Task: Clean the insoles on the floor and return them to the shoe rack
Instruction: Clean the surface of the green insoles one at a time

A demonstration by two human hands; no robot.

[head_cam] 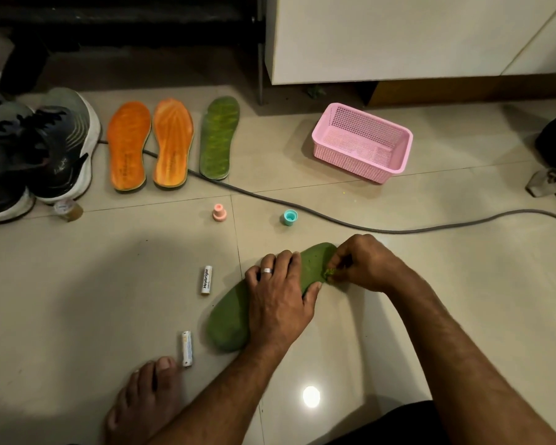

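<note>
From the head view, the green insole (238, 311) lies on the floor (430, 284) nearer the person than the pink basket (363, 141), with a matching green insole (219, 138) and two orange insoles (150, 144) left of that basket. The left hand (278, 293) presses flat across its middle, fingers spread and relaxed. The right hand (363, 263) works at the toe end, its grip narrow, fingertips pinching a small clump of green fluff (329, 272). To do this well, I judge, keep the insole pinned and pluck gently, clearing debris without tearing the surface.
</note>
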